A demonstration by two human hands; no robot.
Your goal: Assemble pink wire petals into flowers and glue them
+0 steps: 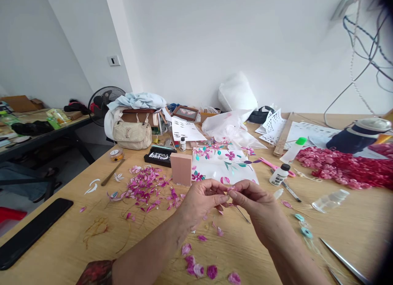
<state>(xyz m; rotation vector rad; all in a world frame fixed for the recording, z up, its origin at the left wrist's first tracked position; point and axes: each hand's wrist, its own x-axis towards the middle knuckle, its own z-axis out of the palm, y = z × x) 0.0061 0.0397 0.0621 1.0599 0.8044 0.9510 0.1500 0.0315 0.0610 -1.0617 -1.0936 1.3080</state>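
Small pink piece [231, 188], hand-held.
Sits pinched between closed fingers of left hand [204, 198] and right hand [257, 202], above surface [251, 256] strewn with magenta petals [143, 188].

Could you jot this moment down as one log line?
Left hand: pinching small pink piece | Right hand: pinching same piece | Table: loose pink petals, black-capped bottle near right hand

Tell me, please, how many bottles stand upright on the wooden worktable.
3: a small white bottle behind the pinkish block, a black-capped bottle beyond the right hand, and a green-capped bottle behind that. Others may be hidden.
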